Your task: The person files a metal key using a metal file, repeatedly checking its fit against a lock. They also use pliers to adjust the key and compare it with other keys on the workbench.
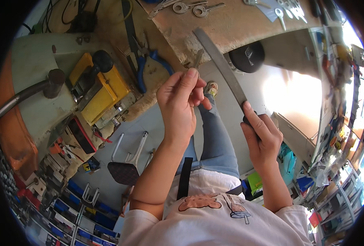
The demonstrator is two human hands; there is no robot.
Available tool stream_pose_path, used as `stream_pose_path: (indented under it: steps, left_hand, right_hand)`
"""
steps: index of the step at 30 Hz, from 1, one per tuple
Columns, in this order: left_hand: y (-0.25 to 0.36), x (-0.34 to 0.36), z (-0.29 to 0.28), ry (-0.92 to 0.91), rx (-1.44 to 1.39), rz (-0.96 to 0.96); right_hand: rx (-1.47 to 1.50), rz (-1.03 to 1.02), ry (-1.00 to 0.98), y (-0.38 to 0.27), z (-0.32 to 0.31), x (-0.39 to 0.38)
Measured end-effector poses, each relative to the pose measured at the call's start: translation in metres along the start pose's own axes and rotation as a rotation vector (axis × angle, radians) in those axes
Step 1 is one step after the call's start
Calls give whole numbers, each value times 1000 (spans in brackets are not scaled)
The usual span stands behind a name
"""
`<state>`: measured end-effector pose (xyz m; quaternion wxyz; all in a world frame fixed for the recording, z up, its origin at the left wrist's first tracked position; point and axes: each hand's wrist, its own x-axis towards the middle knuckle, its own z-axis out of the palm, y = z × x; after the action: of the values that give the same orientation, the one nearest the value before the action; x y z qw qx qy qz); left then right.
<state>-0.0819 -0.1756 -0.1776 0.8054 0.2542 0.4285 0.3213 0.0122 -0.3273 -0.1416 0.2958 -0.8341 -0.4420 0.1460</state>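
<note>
My left hand [181,96] pinches a key [198,58] between thumb and fingers, its blade pointing up and away from me. The key's bow is mostly hidden by the fingers. In my right hand [262,137] is a long flat metal file [223,67], gripped at its dark handle with the index finger laid along it. The file slants up to the left, its tip over the workbench edge. File and key appear apart, the key just left of the file. Blue-handled pliers [149,61] lie on the bench left of my left hand.
Several keys [202,10] lie on the wooden workbench [227,24] at the far side. To the left stands a yellow machine [102,92] with a black knob and a lever [26,95]. A stool [124,172] is below; a round black seat [247,56] sits under the bench. Tools hang at right.
</note>
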Motion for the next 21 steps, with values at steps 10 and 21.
stream_pose_path:
  steps: [10,21]
  left_hand:
    - [13,3,-9,-117,311,-32]
    - [32,20,-22,-223,270,-233]
  right_hand:
    - [635,260,-230,5,1,-9]
    - [957,342,-396,15,4,-10]
